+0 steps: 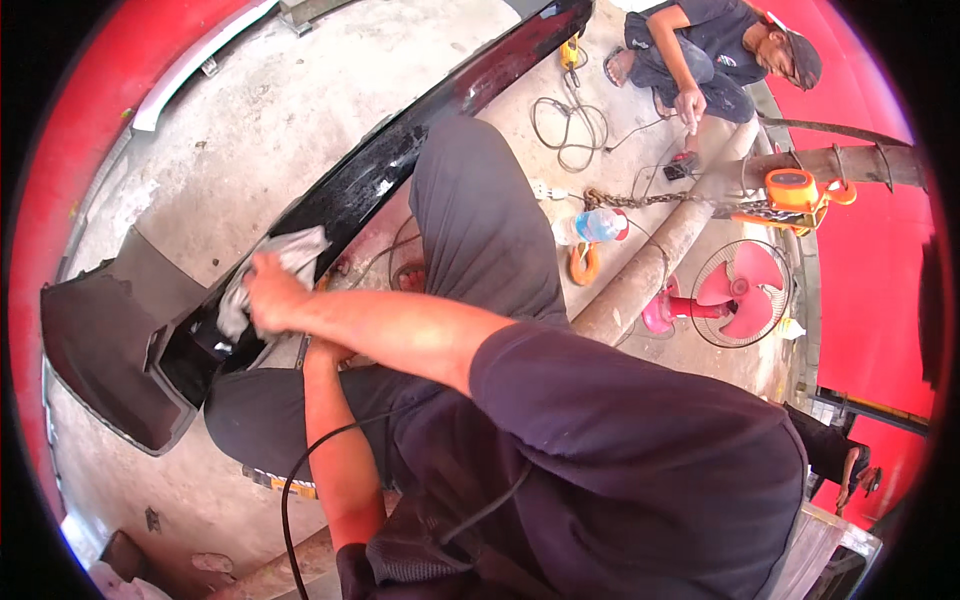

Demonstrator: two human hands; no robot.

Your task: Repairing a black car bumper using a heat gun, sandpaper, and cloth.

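A crumpled grey-white cloth (300,252) is bunched under my right hand (275,295), whose fingers close on it. The cloth is pressed against the near-left end of a long, glossy black panel (345,200) with whitish scuffs and smears. This panel runs diagonally from the left towards the top centre, in front of my bent knees. Just beneath my right forearm is my left hand (328,350), close to the panel's near edge. Its fingers are mostly hidden, so what it grips, if anything, does not show.
A dark grey moulded piece (120,335) lies left of the panel. To the right are a metal pipe (650,255), an orange chain hoist (792,190), a bottle (598,226) and a pink fan (740,290). A co-worker (700,60) crouches near a corded yellow tool (570,52).
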